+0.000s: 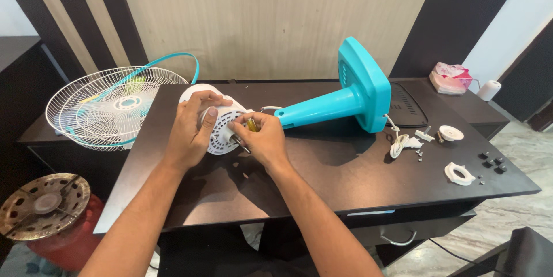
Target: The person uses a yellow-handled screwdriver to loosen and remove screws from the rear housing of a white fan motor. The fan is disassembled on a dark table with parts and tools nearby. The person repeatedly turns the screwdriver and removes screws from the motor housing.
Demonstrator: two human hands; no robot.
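My left hand [193, 129] was curled over the top of the white motor housing [222, 133], palm and fingers wrapped around its rounded shell to steady it. My right hand [263, 138] was closed around a screwdriver [246, 133] with a yellowish handle, its tip down against the vented face of the housing. The housing lay on its side near the middle of the dark table [322, 179], joined to the teal stand [351, 95], which stretched away to the right with its square base tipped up.

I judged the housing to be light, stiff plastic, smooth enough to slip and likely to crack at the vents, so the solid rounded back seemed the safest hold. The stand probably carried most of the weight.

Beyond lay the white wire grille [112, 107] at the left, and small white parts [455, 153] and dark screws [492, 161] at the right.

My hands hid the screw head and much of the housing; I couldn't tell whether the tip was seated.
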